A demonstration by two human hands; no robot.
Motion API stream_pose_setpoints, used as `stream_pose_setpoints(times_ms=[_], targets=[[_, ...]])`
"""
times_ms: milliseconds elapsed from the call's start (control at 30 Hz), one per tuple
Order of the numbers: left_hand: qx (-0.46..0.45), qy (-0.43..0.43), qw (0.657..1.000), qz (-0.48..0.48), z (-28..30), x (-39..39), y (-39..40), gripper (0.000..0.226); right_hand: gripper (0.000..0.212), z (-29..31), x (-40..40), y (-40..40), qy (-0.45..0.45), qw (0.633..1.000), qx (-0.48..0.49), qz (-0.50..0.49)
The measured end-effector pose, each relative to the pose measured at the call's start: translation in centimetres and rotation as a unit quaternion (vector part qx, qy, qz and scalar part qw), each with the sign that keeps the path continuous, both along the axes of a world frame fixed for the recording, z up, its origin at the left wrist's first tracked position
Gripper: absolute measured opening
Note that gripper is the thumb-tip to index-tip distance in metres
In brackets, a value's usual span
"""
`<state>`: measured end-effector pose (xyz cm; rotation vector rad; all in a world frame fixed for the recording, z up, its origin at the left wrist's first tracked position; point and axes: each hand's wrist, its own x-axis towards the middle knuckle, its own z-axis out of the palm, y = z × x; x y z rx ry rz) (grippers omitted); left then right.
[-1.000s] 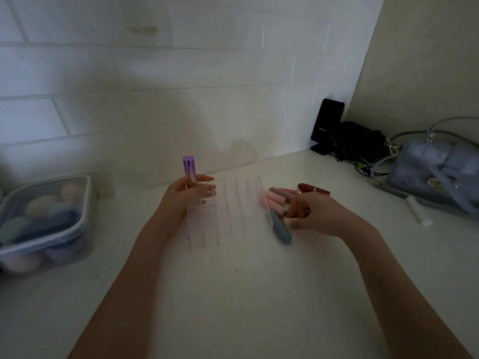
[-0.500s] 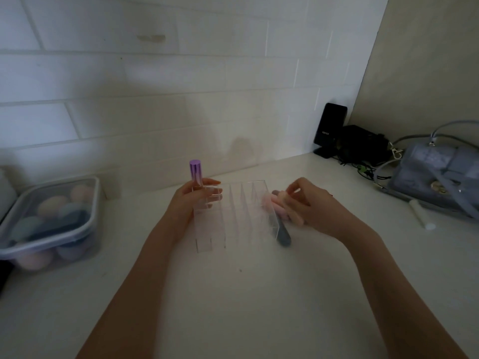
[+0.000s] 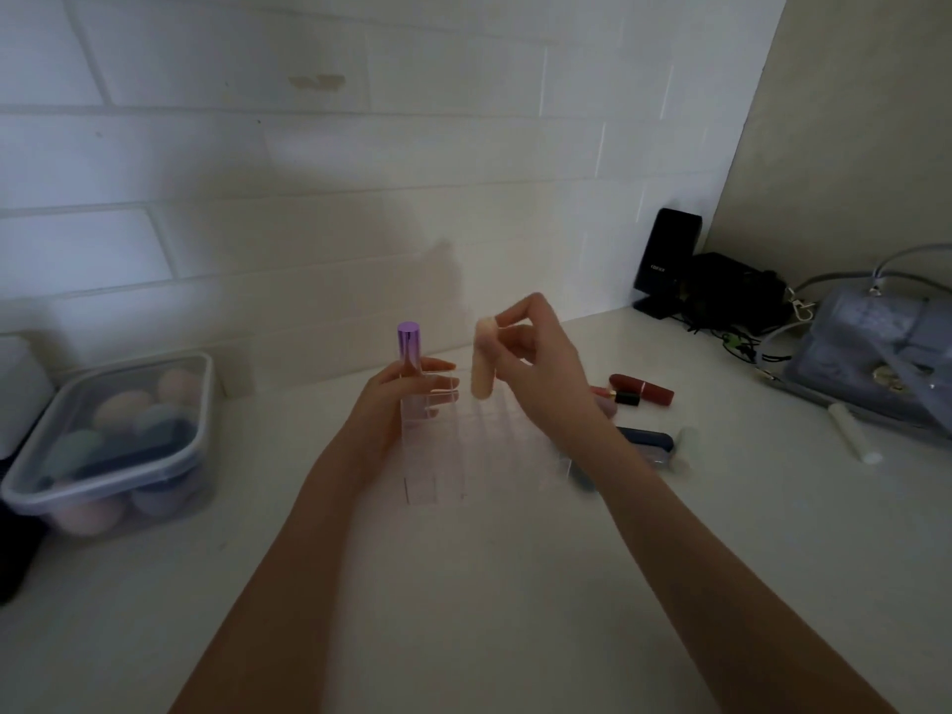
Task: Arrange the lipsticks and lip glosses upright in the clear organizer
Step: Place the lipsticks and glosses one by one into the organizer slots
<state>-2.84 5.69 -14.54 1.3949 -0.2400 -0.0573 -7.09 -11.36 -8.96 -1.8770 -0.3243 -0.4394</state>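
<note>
Your organizer (image 3: 463, 445) sits mid-tabletop (image 3: 489, 584), in front of the tiled wall (image 3: 360, 172).

One tube (image 3: 409, 353) stands upright in its far-left compartment, against your left hand (image 3: 399, 399). Your right hand (image 3: 536, 363) holds another tube (image 3: 483, 365) upright above the slots. More tubes (image 3: 641, 390) lie flat to the organizer's right. A lidded container (image 3: 111, 440) sits far left; a bag (image 3: 886, 373) far right.
</note>
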Motion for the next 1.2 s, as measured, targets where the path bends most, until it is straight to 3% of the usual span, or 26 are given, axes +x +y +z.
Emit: stream_pose_setpoints(times_ms=[133, 200, 333, 500, 633, 800, 900, 1067, 1200], targets=[[-0.003, 0.0, 1.0, -0.013, 0.0, 0.0, 0.2, 0.025, 0.019, 0.6, 1.7, 1.6, -0.028, 0.983, -0.182, 0.0], [-0.005, -0.023, 0.999, -0.025, -0.1, 0.0, 0.3, 0.031, 0.024, 0.4, 2.5, 1.7, -0.021, 0.974, -0.224, 0.006], [0.031, -0.028, 0.999, -0.024, -0.1, -0.1, 0.4, 0.033, 0.029, 0.6, 2.8, 1.0, 0.036, 0.98, -0.194, 0.031], [0.042, -0.013, 0.999, 0.0, -0.1, 0.1, 0.5, 0.027, 0.034, 2.1, 2.4, -0.6, 0.008, 0.999, -0.032, 0.005], [0.065, -0.026, 0.997, 0.033, 0.1, -0.1, 0.4, 0.023, 0.026, 2.7, 2.2, -1.0, 0.007, 0.994, -0.102, 0.033], [0.047, -0.035, 0.996, 0.073, 0.0, -0.1, 0.6, 0.03, 0.03, 1.9, 1.9, 0.7, -0.054, 0.983, -0.174, 0.03], [0.035, -0.025, 0.996, 0.076, -0.2, 0.0, 0.7, 0.033, 0.034, 1.2, 1.6, 1.8, -0.082, 0.984, -0.155, 0.039], [0.032, -0.023, 0.997, 0.073, 0.0, 0.1, 0.5, 0.022, 0.029, 1.6, 1.9, 1.6, -0.118, 0.992, -0.045, -0.005], [0.014, -0.021, 0.998, 0.063, -0.1, -0.1, 0.2, 0.02, 0.03, 0.5, 1.9, 2.5, -0.089, 0.995, -0.036, 0.001]])
